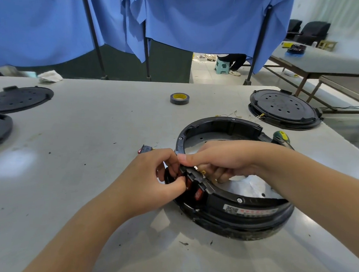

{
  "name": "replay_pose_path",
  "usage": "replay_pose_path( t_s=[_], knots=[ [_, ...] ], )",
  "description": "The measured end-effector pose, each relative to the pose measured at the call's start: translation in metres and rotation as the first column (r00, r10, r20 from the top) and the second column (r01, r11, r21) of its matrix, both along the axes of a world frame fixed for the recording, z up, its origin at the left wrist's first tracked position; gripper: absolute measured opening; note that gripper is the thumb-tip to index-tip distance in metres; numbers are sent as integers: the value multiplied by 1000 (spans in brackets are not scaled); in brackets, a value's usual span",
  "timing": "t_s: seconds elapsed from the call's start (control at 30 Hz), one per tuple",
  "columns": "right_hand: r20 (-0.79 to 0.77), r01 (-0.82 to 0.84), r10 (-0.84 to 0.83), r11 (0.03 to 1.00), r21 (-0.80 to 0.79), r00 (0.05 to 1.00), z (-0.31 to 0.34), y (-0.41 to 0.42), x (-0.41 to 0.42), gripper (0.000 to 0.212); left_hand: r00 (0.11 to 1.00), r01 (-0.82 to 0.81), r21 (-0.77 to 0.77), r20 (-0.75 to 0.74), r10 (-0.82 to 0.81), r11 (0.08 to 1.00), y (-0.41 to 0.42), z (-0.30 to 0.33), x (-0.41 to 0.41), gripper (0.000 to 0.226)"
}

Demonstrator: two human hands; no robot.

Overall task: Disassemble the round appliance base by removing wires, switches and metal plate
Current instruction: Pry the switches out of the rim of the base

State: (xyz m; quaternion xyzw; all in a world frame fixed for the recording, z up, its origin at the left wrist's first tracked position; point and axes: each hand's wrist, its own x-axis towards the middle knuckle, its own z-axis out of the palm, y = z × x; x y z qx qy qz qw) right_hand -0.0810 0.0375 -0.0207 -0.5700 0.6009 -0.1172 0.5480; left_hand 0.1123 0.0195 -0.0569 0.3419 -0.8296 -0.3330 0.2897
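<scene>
A white label (250,211) with red print on the round base (231,214) is too blurred to read. The left hand (156,177) pinches a red switch (187,182) at the base's near-left rim; the right hand (222,162) curls over the rim, seemingly gripping it. The base sits right of centre on the table (90,141), with bare tabletop to its left.

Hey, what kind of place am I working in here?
Probably a workshop or small factory floor for taking appliances apart: a large grey worktable with several black round bases, a tape roll, and blue cloth partitions between the tables.
</scene>
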Motion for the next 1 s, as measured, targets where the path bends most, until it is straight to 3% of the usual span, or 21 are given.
replay_pose_path(
  t_s=[0.13, 0.67, 1.0],
  knots=[
    [33, -5, 4, 999, 33, 999, 0, -2, 1, 62, 1000, -1, -17, -3, 1, 1000, 0, 0, 0, 28],
    [39, -5, 2, 998, 61, 999, 4, -3, 1, 66, 1000, 7, -74, -1, -7, 997, -1, -2, -1, 17],
    [40, 10, -13, 997, 79, 999, 3, -5, -2, 62, 1000, -6, -98, -3, 6, 995, -1, -2, -2, 23]
  ],
)
